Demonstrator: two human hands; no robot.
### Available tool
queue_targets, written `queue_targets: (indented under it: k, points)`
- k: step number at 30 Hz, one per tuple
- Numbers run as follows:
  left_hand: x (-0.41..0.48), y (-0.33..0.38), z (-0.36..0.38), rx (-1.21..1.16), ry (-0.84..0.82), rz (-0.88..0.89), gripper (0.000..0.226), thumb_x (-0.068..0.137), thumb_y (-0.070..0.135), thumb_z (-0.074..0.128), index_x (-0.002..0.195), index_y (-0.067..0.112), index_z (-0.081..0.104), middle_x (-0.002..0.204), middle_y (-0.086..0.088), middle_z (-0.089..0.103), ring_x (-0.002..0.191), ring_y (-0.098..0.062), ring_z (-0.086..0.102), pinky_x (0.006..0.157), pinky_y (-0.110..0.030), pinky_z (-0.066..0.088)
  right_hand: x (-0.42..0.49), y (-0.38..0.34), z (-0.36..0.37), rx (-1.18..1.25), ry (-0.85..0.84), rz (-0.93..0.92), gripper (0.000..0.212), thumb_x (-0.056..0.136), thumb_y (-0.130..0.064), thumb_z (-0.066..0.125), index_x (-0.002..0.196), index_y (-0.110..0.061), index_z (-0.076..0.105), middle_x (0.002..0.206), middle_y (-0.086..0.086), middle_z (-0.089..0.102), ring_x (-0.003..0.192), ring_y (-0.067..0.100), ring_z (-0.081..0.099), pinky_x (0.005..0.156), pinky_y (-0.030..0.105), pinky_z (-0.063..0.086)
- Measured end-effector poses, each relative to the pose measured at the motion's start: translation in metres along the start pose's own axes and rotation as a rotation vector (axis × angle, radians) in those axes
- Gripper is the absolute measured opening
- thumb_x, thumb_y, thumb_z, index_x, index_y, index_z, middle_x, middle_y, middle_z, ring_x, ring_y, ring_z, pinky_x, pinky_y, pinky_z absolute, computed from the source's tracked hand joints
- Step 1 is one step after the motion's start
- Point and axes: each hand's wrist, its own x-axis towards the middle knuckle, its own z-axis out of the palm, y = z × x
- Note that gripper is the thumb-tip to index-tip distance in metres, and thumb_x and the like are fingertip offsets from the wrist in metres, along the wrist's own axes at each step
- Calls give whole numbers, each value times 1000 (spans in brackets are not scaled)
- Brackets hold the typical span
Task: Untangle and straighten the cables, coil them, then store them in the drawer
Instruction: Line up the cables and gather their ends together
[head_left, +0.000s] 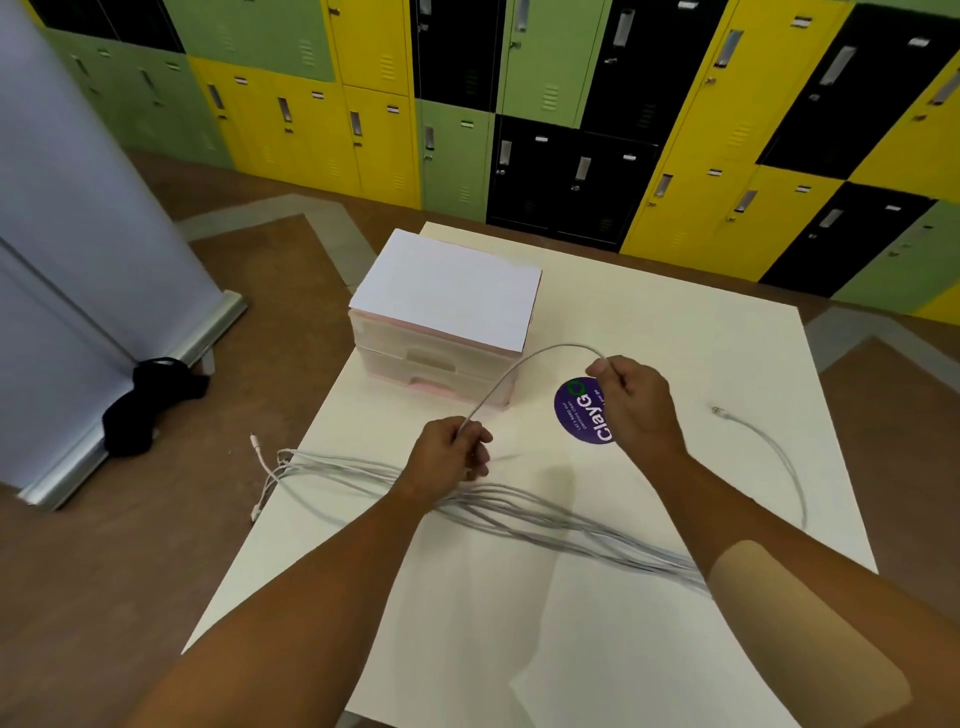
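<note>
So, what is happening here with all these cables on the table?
A person is holding one white cable between both hands. The left hand pinches it lower down and the right hand grips it further along, so it arches above the table. A bundle of cables lies across the table, not yet coiled. Another loose cable lies at the right. The drawer unit behind appears closed.

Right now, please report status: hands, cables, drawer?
Left hand, right hand pinch one cable, arched between. Remaining cables bundled on table. Drawer unit shut, unobstructed.
</note>
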Motion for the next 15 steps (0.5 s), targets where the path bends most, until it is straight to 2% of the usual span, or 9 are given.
queue_targets:
  k: [2,5,7,9,10,11,13,15]
  points:
    - [-1,-1,-6,27,37,-8,34,104,28,46,90,5,67,60,-3,47,49,-16,46,49,-29,46,3,9,0,-79,-46,11,30,98,-40,51,100,-16,70,91,5,70,86,23,65,65,35,55]
    - [-3,5,-13,132,70,22,41,102,41,46,83,11,67,56,2,38,47,-11,34,46,-23,31,4,19,5,-286,-109,33,26,100,-28,51,95,-10,69,87,9,68,82,29,63,59,28,47]
    - [-4,8,-19,80,57,13,48,104,42,41,78,10,66,55,0,33,45,-11,29,43,-21,26,3,22,13,-390,-137,38,23,100,-21,51,112,-9,67,104,14,68,95,33,63,71,33,52]
    - [-7,9,-25,76,35,14,48,107,33,37,77,8,65,55,-3,31,44,-12,26,41,-20,24,-1,19,23,-396,-177,66,45,96,-18,58,140,-12,49,132,13,56,117,32,57,92,41,52]
    - [-8,9,-29,113,26,18,46,107,29,37,77,7,65,55,-4,31,44,-12,27,41,-20,25,-4,17,29,-393,-175,43,55,95,-18,61,146,-15,41,138,12,49,122,32,52,95,43,50]
    - [-9,8,-33,158,17,26,44,106,26,39,78,7,67,55,-4,32,43,-11,27,41,-20,26,-8,13,35,-405,-152,-20,59,93,-19,63,147,-17,40,138,10,46,122,31,49,96,44,50]
    - [-10,6,-40,220,3,28,40,105,23,43,79,8,69,54,-3,34,42,-11,29,43,-18,31,-14,1,46,-440,-117,-236,49,92,-20,63,139,-19,50,131,7,51,117,30,49,93,46,49]
    - [-10,5,-46,243,-19,11,33,102,22,49,80,11,72,55,1,38,46,-14,33,48,-21,38,-17,-13,61,-455,-192,-424,36,91,-24,59,126,-18,62,122,4,59,113,27,51,92,46,47]
